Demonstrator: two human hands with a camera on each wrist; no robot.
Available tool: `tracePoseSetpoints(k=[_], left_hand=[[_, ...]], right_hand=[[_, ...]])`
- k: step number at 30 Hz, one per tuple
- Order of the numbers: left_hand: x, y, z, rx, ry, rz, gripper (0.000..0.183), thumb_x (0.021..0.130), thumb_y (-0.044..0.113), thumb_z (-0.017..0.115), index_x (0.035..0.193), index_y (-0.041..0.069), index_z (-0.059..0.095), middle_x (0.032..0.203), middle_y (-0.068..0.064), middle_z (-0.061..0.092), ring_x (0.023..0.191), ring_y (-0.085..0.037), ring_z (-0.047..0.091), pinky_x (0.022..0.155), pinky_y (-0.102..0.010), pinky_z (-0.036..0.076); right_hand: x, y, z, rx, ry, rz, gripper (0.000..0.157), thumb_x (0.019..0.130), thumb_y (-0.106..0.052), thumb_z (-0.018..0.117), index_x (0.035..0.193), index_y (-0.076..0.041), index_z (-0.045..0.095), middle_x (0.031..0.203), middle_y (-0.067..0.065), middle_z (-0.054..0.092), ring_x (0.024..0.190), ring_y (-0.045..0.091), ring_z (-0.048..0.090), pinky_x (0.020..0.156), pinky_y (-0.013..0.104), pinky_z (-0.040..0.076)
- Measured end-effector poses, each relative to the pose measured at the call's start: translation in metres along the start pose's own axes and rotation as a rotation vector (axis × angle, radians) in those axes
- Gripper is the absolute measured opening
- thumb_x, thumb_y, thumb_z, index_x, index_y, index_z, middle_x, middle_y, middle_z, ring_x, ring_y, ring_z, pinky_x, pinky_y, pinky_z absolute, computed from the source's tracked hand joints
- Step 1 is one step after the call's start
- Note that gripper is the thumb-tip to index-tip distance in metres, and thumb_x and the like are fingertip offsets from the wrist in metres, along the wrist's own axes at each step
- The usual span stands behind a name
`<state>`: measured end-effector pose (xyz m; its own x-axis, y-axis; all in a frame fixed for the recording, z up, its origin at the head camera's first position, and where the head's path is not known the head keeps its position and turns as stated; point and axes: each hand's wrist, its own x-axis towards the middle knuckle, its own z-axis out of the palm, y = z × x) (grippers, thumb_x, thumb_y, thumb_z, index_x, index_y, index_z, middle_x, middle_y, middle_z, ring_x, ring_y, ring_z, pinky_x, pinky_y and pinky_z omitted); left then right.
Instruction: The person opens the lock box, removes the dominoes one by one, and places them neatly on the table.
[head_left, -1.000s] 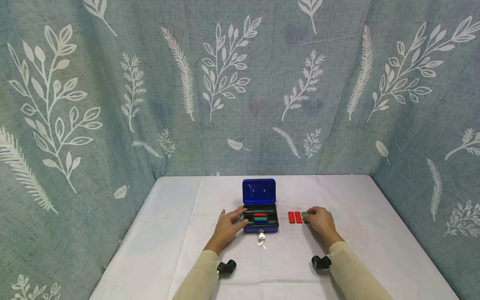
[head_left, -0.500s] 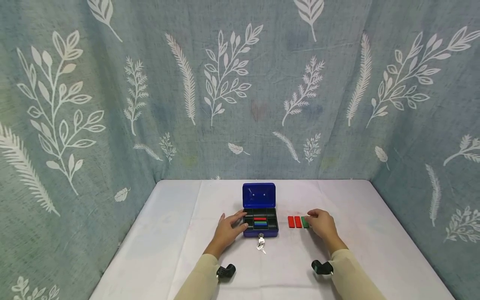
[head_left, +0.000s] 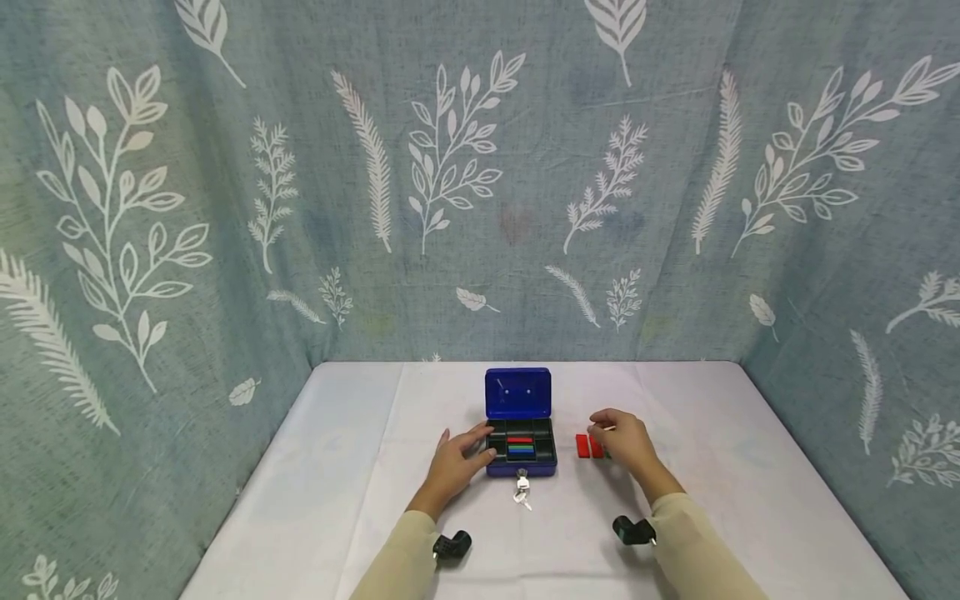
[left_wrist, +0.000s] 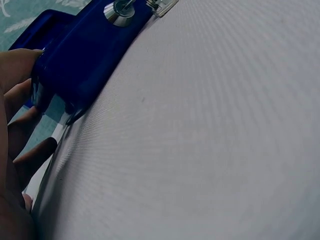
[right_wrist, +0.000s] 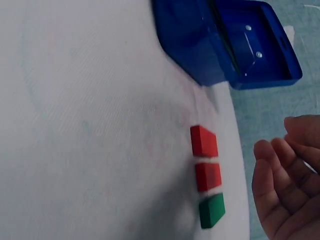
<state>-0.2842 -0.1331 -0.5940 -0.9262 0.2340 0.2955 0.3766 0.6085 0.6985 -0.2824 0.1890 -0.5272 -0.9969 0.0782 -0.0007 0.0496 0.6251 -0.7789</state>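
Note:
A blue cash box (head_left: 521,470) stands on the table with its lid (head_left: 517,393) raised. Red, green and blue blocks (head_left: 520,448) fill part of a middle compartment in its black tray. My left hand (head_left: 452,462) rests against the box's left side, thumb at the top edge, as the left wrist view also shows. To the box's right, two flat red blocks (right_wrist: 204,142) and a green block (right_wrist: 212,210) lie in a row on the cloth. Above this row my right hand (head_left: 624,435) hovers, fingers loosely bent with nothing between them, partly covering the green block in the head view.
Keys (head_left: 522,493) hang from the lock at the front of the cash box. A white cloth covers the table (head_left: 360,500). Leaf-patterned curtains (head_left: 510,250) enclose its back and both sides.
My right hand has left the green block, risen and shifted left over the red blocks. The green block lies beside them. My left hand keeps its place at the box.

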Motion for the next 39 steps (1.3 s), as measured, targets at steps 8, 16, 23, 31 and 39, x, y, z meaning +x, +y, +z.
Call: tracePoseSetpoints(k=[8, 16, 23, 31, 39], left_hand=[[0.0, 0.001, -0.002, -0.016, -0.006, 0.004, 0.047, 0.088, 0.043, 0.068, 0.129, 0.022, 0.065, 0.139, 0.008, 0.054, 0.132, -0.018, 0.046, 0.118, -0.053, 0.004], [-0.002, 0.003, -0.003, -0.03, 0.004, 0.026, 0.047, 0.088, 0.042, 0.068, 0.129, 0.019, 0.065, 0.138, 0.005, 0.055, 0.131, -0.024, 0.048, 0.116, -0.057, 0.006], [-0.003, 0.004, -0.001, -0.01, 0.001, 0.001, 0.045, 0.087, 0.041, 0.068, 0.129, 0.023, 0.065, 0.138, 0.011, 0.054, 0.131, -0.017, 0.046, 0.118, -0.053, 0.005], [-0.003, 0.004, -0.002, -0.014, -0.003, -0.01, 0.047, 0.087, 0.044, 0.068, 0.129, 0.024, 0.065, 0.138, 0.011, 0.054, 0.13, -0.018, 0.047, 0.118, -0.053, 0.005], [-0.003, 0.004, -0.004, -0.006, -0.007, -0.011, 0.047, 0.087, 0.044, 0.068, 0.129, 0.024, 0.065, 0.139, 0.011, 0.054, 0.131, -0.019, 0.047, 0.117, -0.054, 0.005]], right_hand=[[0.004, -0.01, 0.011, 0.038, -0.024, -0.085, 0.025, 0.088, -0.014, 0.069, 0.109, -0.002, 0.07, 0.087, -0.002, 0.069, 0.083, 0.017, 0.065, 0.072, 0.037, 0.055], [0.008, -0.017, 0.021, 0.125, -0.045, -0.088, 0.024, 0.087, -0.012, 0.069, 0.108, 0.0, 0.07, 0.084, 0.0, 0.07, 0.077, 0.015, 0.067, 0.07, 0.032, 0.055], [0.01, -0.023, 0.027, 0.156, -0.086, -0.079, 0.022, 0.086, -0.009, 0.069, 0.106, 0.0, 0.07, 0.084, 0.002, 0.069, 0.075, 0.021, 0.066, 0.064, 0.031, 0.056], [0.017, -0.03, 0.033, 0.1, -0.129, -0.148, 0.019, 0.087, -0.007, 0.069, 0.105, -0.001, 0.07, 0.088, 0.003, 0.07, 0.076, 0.017, 0.066, 0.064, 0.032, 0.058], [0.02, -0.043, 0.036, 0.051, -0.181, -0.182, 0.019, 0.088, -0.01, 0.071, 0.106, -0.004, 0.072, 0.093, 0.001, 0.07, 0.084, 0.017, 0.064, 0.071, 0.036, 0.057]])
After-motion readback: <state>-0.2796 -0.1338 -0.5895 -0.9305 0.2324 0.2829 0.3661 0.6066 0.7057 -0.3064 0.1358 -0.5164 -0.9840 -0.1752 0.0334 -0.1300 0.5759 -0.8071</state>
